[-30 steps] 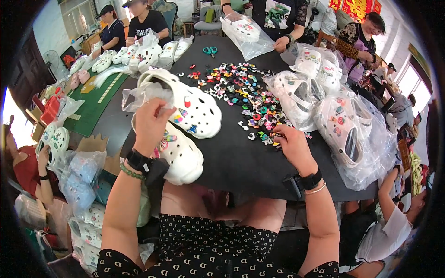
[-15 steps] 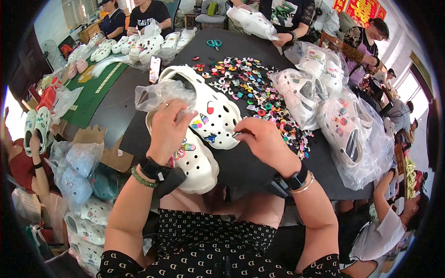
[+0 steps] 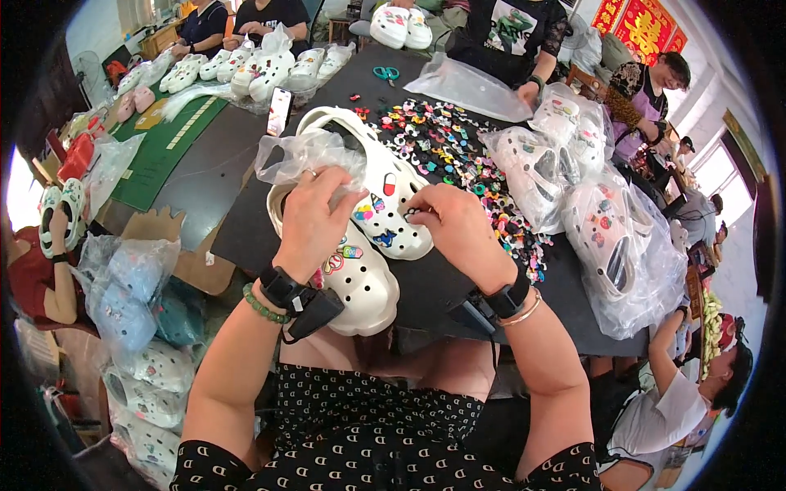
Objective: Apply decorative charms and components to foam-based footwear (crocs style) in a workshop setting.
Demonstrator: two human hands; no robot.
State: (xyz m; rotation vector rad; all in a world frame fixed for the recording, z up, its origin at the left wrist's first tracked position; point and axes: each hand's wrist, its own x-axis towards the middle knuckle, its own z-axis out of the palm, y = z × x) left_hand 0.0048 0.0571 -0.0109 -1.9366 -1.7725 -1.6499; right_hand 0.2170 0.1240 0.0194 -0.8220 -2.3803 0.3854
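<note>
Two white clogs lie side by side in front of me. The far clog (image 3: pixel 407 233) carries a pill, an ice cream and other colourful charms in its holes; the near clog (image 3: pixel 368 290) has charms beside my left wrist. My left hand (image 3: pixel 318 217) is closed around the far clog's side, its fingers against a crumpled clear plastic bag (image 3: pixel 303 157); the fingertips are partly hidden. Above the far clog's toe, my right hand (image 3: pixel 463 229) pinches a small dark-and-white charm (image 3: pixel 411 213) at the holes.
Loose charms (image 3: pixel 442 147) spread over the black table beyond my right hand. Bagged clogs (image 3: pixel 610 237) stand at the right, more clogs (image 3: pixel 270 69) at the back left. A phone (image 3: pixel 279 111), teal scissors (image 3: pixel 386 74) and a flat clear bag (image 3: pixel 467 86) lie farther off. Several people work around.
My right hand has shifted from the far clog's toe edge to holes farther in. Across the table, a clear bag now lies flat, and a pair of white clogs is visible beside it.
</note>
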